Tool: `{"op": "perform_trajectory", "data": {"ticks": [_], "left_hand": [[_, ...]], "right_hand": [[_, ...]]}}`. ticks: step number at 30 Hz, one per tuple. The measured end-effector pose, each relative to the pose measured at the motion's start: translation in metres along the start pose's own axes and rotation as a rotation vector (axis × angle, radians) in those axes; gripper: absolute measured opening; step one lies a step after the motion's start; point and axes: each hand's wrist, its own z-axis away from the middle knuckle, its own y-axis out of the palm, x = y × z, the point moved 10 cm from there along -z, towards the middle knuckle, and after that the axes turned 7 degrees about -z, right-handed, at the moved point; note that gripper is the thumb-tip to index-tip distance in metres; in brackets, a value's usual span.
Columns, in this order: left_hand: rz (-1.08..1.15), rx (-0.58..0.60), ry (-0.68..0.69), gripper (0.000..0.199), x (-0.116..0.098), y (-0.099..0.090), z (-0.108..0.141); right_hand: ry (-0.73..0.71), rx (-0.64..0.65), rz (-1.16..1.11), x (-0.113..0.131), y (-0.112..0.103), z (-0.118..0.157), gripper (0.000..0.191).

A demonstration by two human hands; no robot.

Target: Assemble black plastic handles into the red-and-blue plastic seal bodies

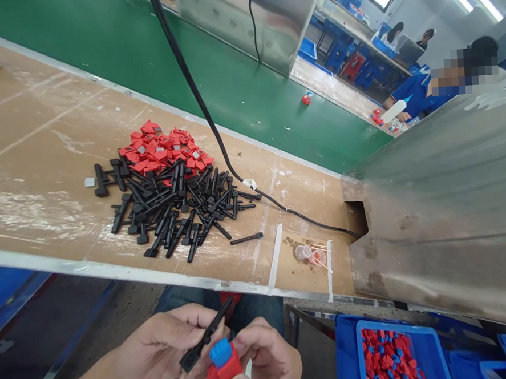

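Below the table's front edge, my left hand (160, 347) pinches a thin black plastic stick-like part (207, 335) with a square end, tilted up to the right. Close beside it, my right hand (269, 351) grips a small red and blue plastic piece (223, 366), blue end upward. The two pieces are very close together; I cannot tell whether they touch. On the table lies a pile of similar black parts (172, 206), and behind it a heap of red plastic pieces (160, 148). One black part (246, 238) lies apart from the pile.
Small plastic cups (303, 253) with sticks stand on a taped, stained patch. A black cable (195, 84) crosses the table. At lower right is a blue bin (434, 344) of red and blue pieces. A metal panel (434, 201) closes the right; a co-worker (422, 90) sits beyond.
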Motion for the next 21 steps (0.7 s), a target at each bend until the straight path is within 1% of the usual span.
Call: {"op": "perform_trajectory", "data": {"ticks": [2,6,9,12,16,21], "left_hand": [[-0.007,-0.01,0.002,0.041,0.0,0.0,0.0],[0.002,-0.056,0.045,0.043,-0.002,-0.003,-0.002],[0.036,-0.112,0.07,0.041,-0.001,-0.01,-0.002],[0.046,-0.152,0.06,0.041,0.003,-0.02,-0.002],[0.041,-0.204,0.058,0.045,0.007,-0.031,-0.002],[-0.012,-0.242,0.033,0.049,0.004,-0.03,-0.001]], "right_hand": [[0.019,-0.008,-0.013,0.003,0.0,-0.002,0.039],[0.188,-0.072,0.019,0.001,-0.002,-0.005,0.044],[0.211,-0.094,0.046,0.006,-0.001,-0.007,0.047],[0.191,-0.1,0.064,0.009,0.0,-0.006,0.045],[0.136,-0.086,0.074,0.008,-0.001,-0.005,0.037],[-0.061,-0.002,0.088,0.014,0.001,-0.005,0.032]]}}
